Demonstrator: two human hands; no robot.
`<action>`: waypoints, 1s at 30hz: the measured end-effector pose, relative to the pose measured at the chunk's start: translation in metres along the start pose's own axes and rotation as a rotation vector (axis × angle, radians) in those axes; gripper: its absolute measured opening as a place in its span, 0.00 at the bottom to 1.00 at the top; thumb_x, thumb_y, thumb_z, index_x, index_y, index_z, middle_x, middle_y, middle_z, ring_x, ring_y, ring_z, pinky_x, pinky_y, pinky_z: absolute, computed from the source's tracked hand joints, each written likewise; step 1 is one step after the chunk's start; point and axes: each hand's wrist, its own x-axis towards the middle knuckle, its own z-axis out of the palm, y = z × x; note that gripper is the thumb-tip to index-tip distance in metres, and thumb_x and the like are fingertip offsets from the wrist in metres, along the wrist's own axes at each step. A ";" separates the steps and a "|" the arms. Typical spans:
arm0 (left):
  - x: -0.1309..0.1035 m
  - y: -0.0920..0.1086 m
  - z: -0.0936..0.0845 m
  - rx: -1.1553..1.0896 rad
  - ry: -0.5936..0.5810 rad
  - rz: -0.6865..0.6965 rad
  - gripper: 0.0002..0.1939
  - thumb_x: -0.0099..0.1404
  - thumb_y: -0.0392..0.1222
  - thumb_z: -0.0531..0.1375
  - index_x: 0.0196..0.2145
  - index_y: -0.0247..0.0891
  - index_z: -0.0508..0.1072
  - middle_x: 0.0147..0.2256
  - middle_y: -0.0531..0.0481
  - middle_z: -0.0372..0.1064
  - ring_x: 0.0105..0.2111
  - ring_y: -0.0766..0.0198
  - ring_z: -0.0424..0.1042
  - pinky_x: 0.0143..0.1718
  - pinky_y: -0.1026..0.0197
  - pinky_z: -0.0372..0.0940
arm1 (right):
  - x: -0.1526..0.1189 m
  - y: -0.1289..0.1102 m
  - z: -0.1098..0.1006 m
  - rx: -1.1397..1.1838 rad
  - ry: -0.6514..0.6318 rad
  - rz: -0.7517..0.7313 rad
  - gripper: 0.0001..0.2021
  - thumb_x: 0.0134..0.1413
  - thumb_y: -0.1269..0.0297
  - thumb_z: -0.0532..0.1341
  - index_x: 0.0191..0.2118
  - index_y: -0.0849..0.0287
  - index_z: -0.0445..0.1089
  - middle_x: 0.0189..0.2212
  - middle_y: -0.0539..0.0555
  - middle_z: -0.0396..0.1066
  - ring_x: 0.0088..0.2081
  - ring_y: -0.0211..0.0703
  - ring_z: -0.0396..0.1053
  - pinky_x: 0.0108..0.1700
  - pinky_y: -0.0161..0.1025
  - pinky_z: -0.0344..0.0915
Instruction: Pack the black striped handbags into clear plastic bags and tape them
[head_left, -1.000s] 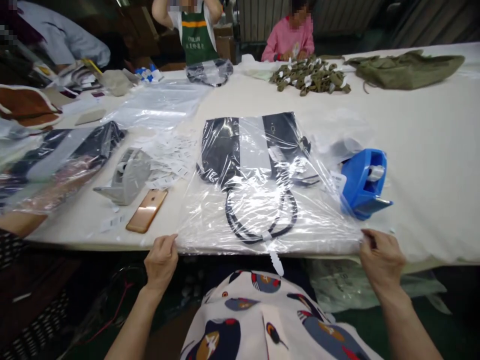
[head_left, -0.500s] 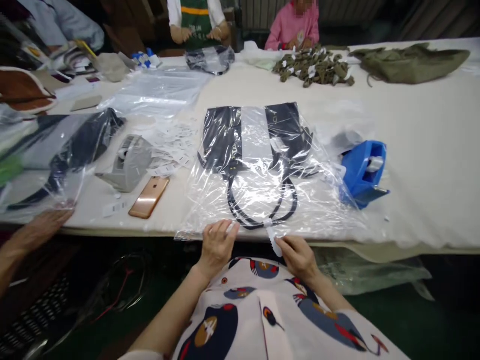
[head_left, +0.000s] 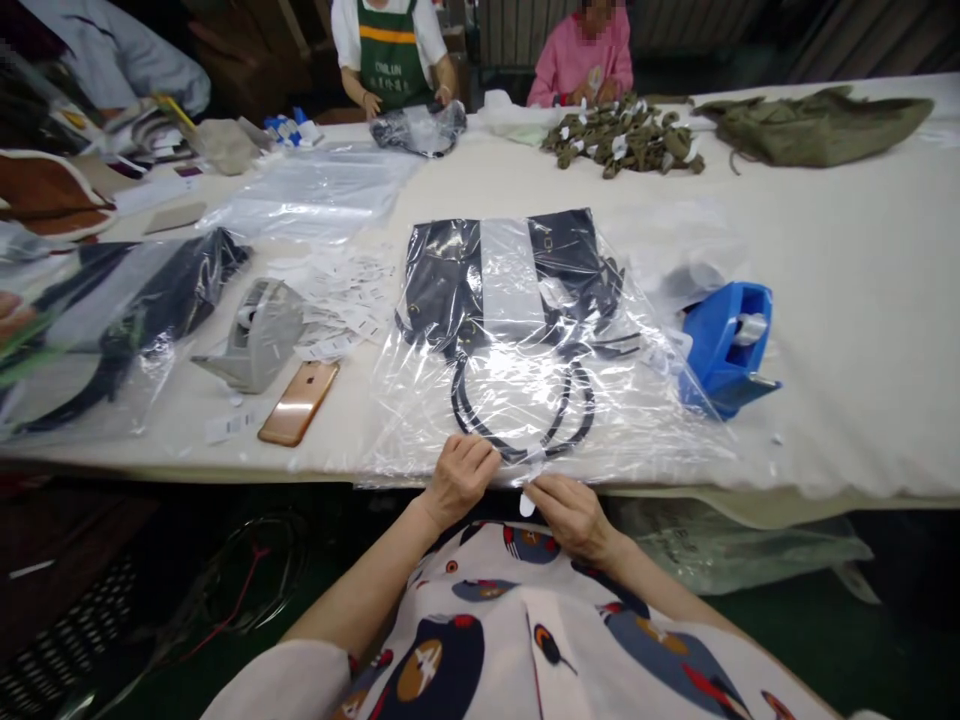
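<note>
A dark handbag (head_left: 439, 275) with a pale band round its middle lies inside a clear plastic bag (head_left: 660, 430) in front of me. Its looped handles (head_left: 459, 385) point toward the table's front edge. My left hand (head_left: 461, 478) is closed on the plastic bag's near edge, beside the handles. Just right of it, my right hand (head_left: 571, 515) pinches a white tag strip (head_left: 528, 504), whose rounded end hangs below the fingertips. The strip's upper part runs toward the handle loop and is hard to see under the glare.
To the right stands a blue tape dispenser (head_left: 724, 350); on the left are a grey dispenser (head_left: 266, 335), a phone (head_left: 298, 402) and scattered labels (head_left: 337, 305). Another bagged bag (head_left: 142, 300) lies far left, near a co-worker's hand (head_left: 11, 315). Two people work across the table.
My right hand has moved left with the white strip, and my left hand has shifted right, so they are closer together. The neighbour's hand has left the table's front edge.
</note>
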 end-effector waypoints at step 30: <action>0.071 -0.025 0.000 -0.315 -0.612 -0.011 0.15 0.66 0.48 0.53 0.41 0.34 0.68 0.36 0.46 0.73 0.37 0.60 0.72 0.39 0.61 0.63 | -0.002 0.004 -0.010 1.079 0.349 1.260 0.12 0.55 0.57 0.58 0.40 0.58 0.71 0.36 0.55 0.74 0.31 0.42 0.71 0.31 0.38 0.69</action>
